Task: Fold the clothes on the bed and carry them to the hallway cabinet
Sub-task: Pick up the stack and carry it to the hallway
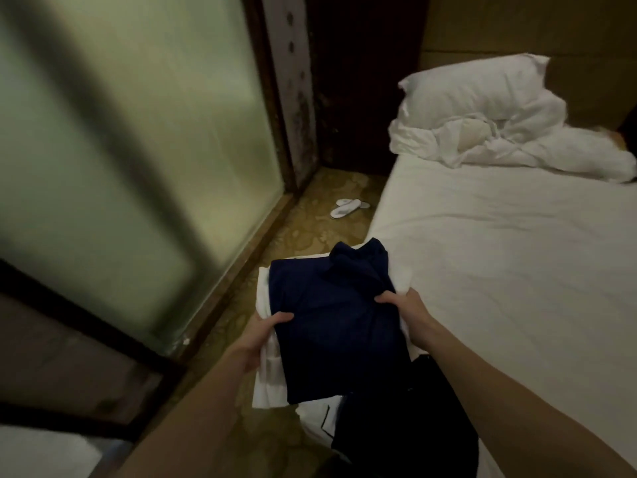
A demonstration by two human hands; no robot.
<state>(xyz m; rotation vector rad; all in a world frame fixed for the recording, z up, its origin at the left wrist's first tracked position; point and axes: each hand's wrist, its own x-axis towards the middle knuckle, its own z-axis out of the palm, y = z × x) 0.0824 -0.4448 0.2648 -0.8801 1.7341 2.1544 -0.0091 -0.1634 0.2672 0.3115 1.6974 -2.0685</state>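
Folded clothes stack (331, 326), navy over white, held off the bed's (499, 270) near edge above the floor, left hand (265, 334) and right hand (401, 305) gripping opposite sides; likely light, limp, slide-prone, best supported underneath.

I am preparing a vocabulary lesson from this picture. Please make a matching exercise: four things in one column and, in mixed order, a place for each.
Things:
1. navy garment
2. white slippers
3. pillow
4. white garment

Places:
A. on the floor beside the bed
B. at the head of the bed
C. top of the stack held in both hands
D. under the dark cloth in the stack

Pairs: 1-C, 2-A, 3-B, 4-D
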